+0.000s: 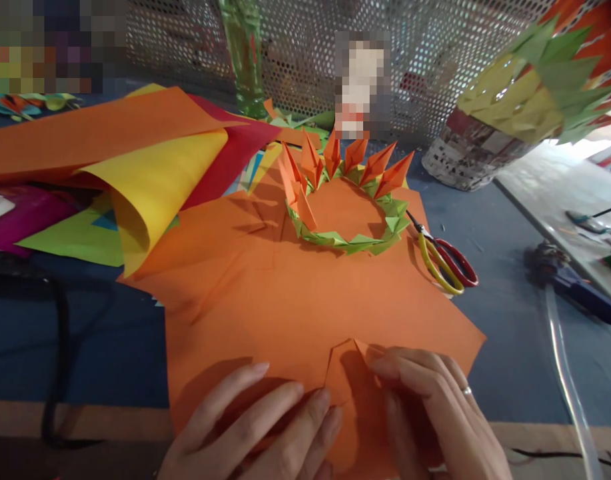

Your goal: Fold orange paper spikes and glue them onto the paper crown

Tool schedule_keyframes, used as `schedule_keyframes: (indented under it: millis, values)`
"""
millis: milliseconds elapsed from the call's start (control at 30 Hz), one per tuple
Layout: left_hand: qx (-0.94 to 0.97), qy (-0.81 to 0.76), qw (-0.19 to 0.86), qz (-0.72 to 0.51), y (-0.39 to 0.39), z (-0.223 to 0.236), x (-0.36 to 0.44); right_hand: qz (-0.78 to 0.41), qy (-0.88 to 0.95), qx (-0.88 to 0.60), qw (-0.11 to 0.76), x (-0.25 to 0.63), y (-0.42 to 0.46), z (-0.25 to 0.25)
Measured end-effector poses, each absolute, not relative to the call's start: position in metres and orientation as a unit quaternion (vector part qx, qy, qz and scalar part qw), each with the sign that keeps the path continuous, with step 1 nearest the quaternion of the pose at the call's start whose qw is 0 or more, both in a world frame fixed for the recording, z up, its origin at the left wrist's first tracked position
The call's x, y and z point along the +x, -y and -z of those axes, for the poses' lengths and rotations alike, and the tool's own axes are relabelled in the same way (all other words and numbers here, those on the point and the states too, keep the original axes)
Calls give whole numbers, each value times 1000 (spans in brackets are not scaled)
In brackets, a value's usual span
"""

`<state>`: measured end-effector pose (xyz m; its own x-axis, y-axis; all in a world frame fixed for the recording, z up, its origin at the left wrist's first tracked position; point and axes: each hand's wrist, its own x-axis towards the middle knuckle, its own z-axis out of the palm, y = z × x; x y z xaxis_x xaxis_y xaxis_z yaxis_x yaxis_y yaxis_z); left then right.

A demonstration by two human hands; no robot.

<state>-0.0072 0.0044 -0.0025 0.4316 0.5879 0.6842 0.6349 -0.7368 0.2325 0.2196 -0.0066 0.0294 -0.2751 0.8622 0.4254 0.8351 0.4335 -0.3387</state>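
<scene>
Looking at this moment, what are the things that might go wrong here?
The small orange paper at the right hand lies over a large orange sheet of the same colour, so its edges may be hard to see and a fold could go crooked.

The scissors point at the paper ring from close by; if they are bumped, their tips might catch or dent it.

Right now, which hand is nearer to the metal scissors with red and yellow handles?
Right. The right hand, touching a folded orange paper piece, is almost directly below the scissors in the picture; the left hand is below and well to their left.
</scene>
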Motion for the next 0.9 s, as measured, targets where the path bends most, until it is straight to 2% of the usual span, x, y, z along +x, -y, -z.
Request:
schedule_keyframes:
  millis: [400, 633, 733, 900]
  values:
    - [-857, 328, 79, 389, -4, 22, -24, -19, 805, -528, 269, 220, 7, -27]
    - [-859, 315, -10, 403, -6, -1, -24, -19, 801, -533, 272, 219, 7, -28]
    - [-869, 338, -48, 358, -5, -15, -21, -16, 791, -535, 296, 216, 7, -26]
    - [-857, 335, 0, 391, -5, -14, -10, 67, 757, -523, 387, 208, 16, -25]
